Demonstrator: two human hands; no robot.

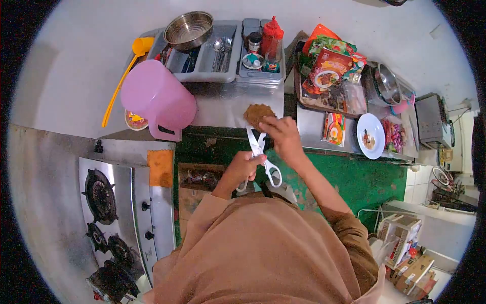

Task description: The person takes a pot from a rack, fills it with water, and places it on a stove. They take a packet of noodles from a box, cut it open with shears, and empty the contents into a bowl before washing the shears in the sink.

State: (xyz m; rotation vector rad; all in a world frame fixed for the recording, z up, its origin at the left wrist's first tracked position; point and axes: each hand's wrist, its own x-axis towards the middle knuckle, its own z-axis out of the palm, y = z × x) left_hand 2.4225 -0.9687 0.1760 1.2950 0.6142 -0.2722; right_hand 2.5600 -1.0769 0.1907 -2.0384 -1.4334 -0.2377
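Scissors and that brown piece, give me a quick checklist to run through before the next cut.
1. Scissors gripped: left hand is on the handles. Ok.
2. Brown piece held: right hand pinches its edge. Ok.
3. Blades at the piece: tips point up at it, just below it. Ok.
4. Fingers away from the blades: right fingers sit close beside them. Cannot tell.
5. Something under the piece to catch bits: only bare counter. Not ok.
6. Pink jug out of the way: stands off to the left. Ok.
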